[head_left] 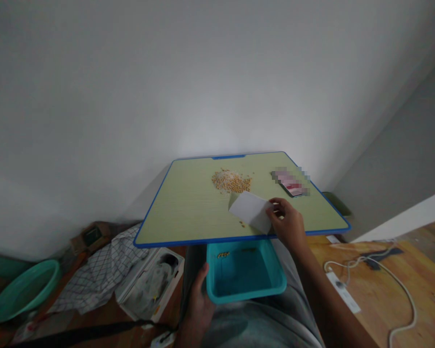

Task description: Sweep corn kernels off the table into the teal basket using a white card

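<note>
My right hand point(284, 221) pinches the right end of a white piece of card point(252, 209), tilted over the front part of a small table point(183, 203). A few loose soybeans point(242, 224) lie left of the card. Behind it is a heap of soybeans point(239, 183) mixed with white grains point(226, 179). My left hand point(199, 295) grips the left side of a teal plastic basin point(244, 295), held over my lap below the table's front edge. Some soybeans point(223, 254) rest inside the basin near its far left corner.
A phone point(292, 186), partly pixelated, lies on the table's right side. To the left are an open box point(152, 285), a checked cloth point(94, 270) and a green basin point(27, 290). A power strip point(342, 291) and white cable point(402, 290) are at the right.
</note>
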Motion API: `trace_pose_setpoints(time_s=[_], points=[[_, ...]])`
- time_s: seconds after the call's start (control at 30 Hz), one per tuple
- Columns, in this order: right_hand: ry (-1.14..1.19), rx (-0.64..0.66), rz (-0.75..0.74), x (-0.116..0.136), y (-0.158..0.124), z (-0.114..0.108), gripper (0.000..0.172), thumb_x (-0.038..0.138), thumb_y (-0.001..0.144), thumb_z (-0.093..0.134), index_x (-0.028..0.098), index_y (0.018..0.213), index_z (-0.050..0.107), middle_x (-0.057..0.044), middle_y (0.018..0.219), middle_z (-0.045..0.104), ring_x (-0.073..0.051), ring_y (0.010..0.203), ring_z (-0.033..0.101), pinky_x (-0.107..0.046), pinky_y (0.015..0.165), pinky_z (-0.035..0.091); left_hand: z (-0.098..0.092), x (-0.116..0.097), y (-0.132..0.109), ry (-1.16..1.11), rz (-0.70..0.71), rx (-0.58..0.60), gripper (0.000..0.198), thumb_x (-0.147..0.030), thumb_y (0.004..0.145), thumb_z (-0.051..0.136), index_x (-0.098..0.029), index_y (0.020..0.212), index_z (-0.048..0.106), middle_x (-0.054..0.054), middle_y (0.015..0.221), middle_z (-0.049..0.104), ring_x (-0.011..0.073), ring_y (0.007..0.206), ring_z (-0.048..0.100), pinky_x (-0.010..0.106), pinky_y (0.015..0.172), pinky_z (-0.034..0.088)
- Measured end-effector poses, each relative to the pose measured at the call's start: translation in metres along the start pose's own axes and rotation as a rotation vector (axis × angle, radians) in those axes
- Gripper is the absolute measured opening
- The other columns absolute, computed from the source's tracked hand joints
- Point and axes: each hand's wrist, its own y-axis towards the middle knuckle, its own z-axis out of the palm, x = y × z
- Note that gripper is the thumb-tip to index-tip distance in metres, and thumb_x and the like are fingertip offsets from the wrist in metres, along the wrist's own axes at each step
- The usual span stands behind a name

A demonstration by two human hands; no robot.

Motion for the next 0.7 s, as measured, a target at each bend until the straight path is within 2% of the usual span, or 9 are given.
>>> trace_pose_setpoints(time_s=[0.03,0.1,0.17,0.33,0.5,0.7], points=[[-0.011,-0.005,-0.002,0.000,-0.005,-0.002,0.044,0.050,0.080,0.065,0.021,0.111,0.077,-0.012,0.088,0.082,-0.026,0.071,0.075,-0.035,0.064,0.055,0.005,-0.002,-0.006,-0.035,-0.028,0.005,0.080,-0.024,0.108,0.076,-0.010,0.178,0.042,0.002,0.097,0.084,0.0197,0.092,0.084,0.025,0.108,0.061],[-0.028,0.001,-0.005,0.000,-0.013,-0.005,0.045,0.051,0.081,0.064,0.020,0.111,0.077,-0.011,0.086,0.081,-0.026,0.070,0.073,-0.034,0.062,0.054,0.015,-0.005,-0.016,-0.069,-0.111,0.027,0.065,-0.027,0.115,0.064,-0.003,0.173,0.048,0.011,0.104,0.084,0.0251,0.104,0.084,0.033,0.108,0.063],[-0.036,0.009,-0.002,-0.001,-0.018,-0.008,0.046,0.052,0.081,0.065,0.020,0.111,0.078,-0.011,0.084,0.080,-0.025,0.069,0.072,-0.035,0.062,0.055,0.021,-0.006,-0.022,-0.089,-0.129,0.032,0.063,-0.027,0.116,0.060,-0.003,0.173,0.049,0.014,0.109,0.084,0.0284,0.109,0.083,0.035,0.105,0.065],[0.017,0.040,0.054,-0.010,-0.028,-0.016,0.050,0.056,0.081,0.067,0.019,0.113,0.079,-0.010,0.085,0.079,-0.026,0.072,0.074,-0.036,0.064,0.057,0.023,-0.007,-0.025,-0.123,-0.116,0.005,0.077,-0.023,0.111,0.067,-0.012,0.182,0.037,0.009,0.100,0.084,0.0252,0.088,0.084,0.036,0.104,0.065],[0.076,0.091,0.078,-0.016,-0.037,-0.020,0.053,0.060,0.085,0.069,0.019,0.117,0.081,-0.009,0.086,0.078,-0.026,0.071,0.072,-0.035,0.062,0.054,0.021,-0.008,-0.024,-0.027,-0.114,0.023,0.062,-0.027,0.115,0.063,-0.007,0.172,0.052,0.015,0.111,0.084,0.0270,0.095,0.085,0.041,0.108,0.065],[0.108,0.095,0.076,-0.014,-0.039,-0.019,0.056,0.064,0.085,0.072,0.019,0.116,0.083,-0.009,0.084,0.077,-0.024,0.068,0.068,-0.033,0.060,0.051,0.016,-0.006,-0.017,-0.014,-0.102,0.034,0.066,-0.027,0.113,0.066,-0.010,0.175,0.049,0.013,0.109,0.084,0.0252,0.103,0.084,0.036,0.113,0.061]])
